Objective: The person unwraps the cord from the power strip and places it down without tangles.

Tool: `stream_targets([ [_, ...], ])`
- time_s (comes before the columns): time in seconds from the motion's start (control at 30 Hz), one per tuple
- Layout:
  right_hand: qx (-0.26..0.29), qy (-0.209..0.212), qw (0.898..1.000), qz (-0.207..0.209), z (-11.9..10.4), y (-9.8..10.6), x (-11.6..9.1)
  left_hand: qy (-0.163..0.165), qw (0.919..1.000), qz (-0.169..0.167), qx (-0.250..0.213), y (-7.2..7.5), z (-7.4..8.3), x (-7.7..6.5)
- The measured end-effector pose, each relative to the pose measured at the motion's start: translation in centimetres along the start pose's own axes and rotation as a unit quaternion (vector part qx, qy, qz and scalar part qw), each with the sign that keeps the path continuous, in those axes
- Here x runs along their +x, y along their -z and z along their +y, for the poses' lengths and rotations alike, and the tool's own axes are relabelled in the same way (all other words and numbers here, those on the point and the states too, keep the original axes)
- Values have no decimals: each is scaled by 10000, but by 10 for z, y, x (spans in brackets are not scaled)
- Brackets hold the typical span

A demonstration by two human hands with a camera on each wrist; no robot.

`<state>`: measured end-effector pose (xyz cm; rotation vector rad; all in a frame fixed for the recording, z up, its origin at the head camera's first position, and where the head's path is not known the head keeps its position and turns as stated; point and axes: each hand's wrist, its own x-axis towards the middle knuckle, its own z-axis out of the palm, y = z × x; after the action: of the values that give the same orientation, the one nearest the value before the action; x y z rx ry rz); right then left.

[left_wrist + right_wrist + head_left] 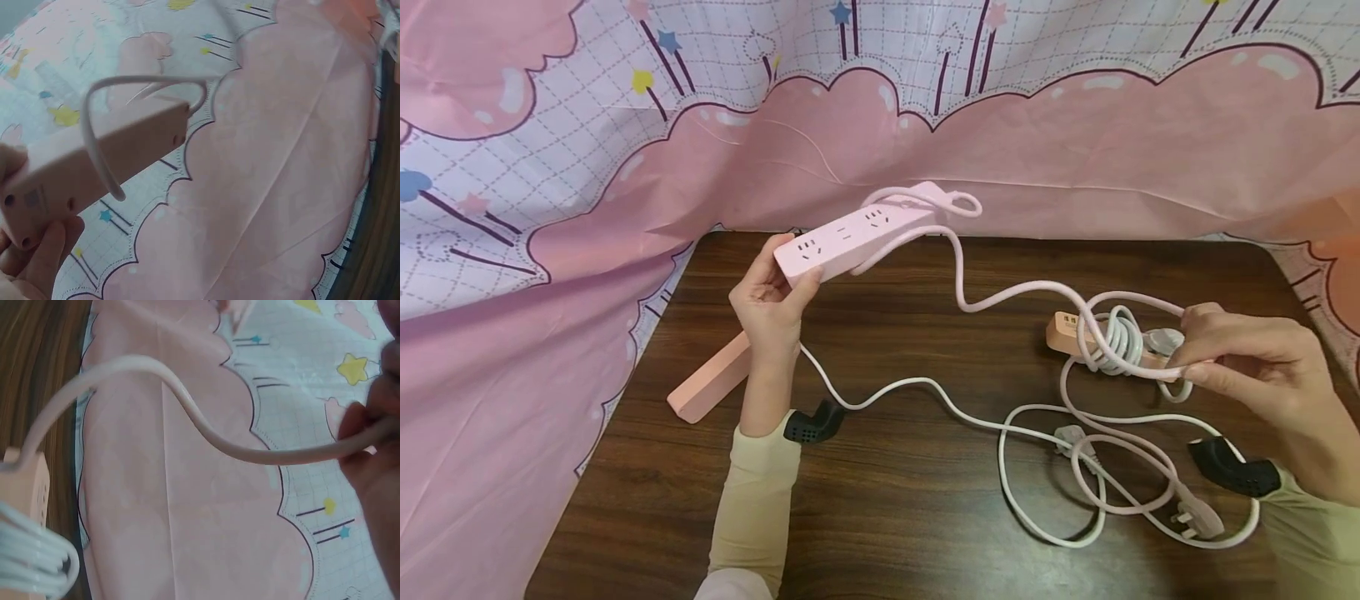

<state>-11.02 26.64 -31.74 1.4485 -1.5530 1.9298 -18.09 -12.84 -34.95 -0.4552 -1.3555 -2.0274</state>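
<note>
My left hand (767,310) holds a pink power strip (841,242) by its near end, raised over the far part of the table. Its sockets face up in the head view, while the left wrist view shows the screw-holed underside of the strip (128,150). A loop of the strip's pink cord (961,275) passes round its far half. From there the cord runs rightward in a wavy line to my right hand (1262,358), which pinches it between thumb and fingers. In the right wrist view, the cord (275,456) curves away from those fingers.
An orange power strip (707,387) lies at left, partly behind my left arm. Another orange strip (1063,333) at right has a white cord (1122,342) wound round it. White and pink cords cross nearer me, beside a plug (1198,517). Patterned cloth (1075,150) hangs behind the table (910,492).
</note>
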Motion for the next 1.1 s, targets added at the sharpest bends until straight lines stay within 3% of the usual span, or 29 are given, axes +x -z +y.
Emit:
stream_targets([
  [0.1,-803,-312,9940,-673,5,8,-6,53,9992,387,-75,1,1,2],
  [0.17,-1815,-725,9758,-979,9,13,-11,109,9986,495,-159,2,3,3],
  [0.23,-2862,-1059,9448,-1194,16,17,-18,199,9981,508,-277,1,4,3],
  [0.33,-4264,-1466,8821,-1365,32,16,-24,290,9979,361,-449,0,6,2],
  [0.43,-5005,-1860,8367,-1221,48,11,-24,397,9973,61,-621,-2,7,0],
  [0.5,-5331,-2111,8144,-893,54,7,-21,442,9964,-132,-708,-3,7,-1],
  [0.6,-5562,-2437,7945,-33,58,6,-14,452,9956,-295,-768,-2,7,-2],
  [0.7,-5462,-2868,7802,1030,56,10,-7,424,9947,-381,-856,0,8,-1],
  [0.87,-5163,-3359,7475,2486,48,22,-1,440,9923,-561,-1010,7,10,1],
  [1.0,-4567,-3547,7321,3600,39,34,-1,504,9913,-732,-968,15,13,2],
  [1.1,-4080,-3462,7296,4260,33,45,-5,535,9912,-830,-882,24,14,2],
])
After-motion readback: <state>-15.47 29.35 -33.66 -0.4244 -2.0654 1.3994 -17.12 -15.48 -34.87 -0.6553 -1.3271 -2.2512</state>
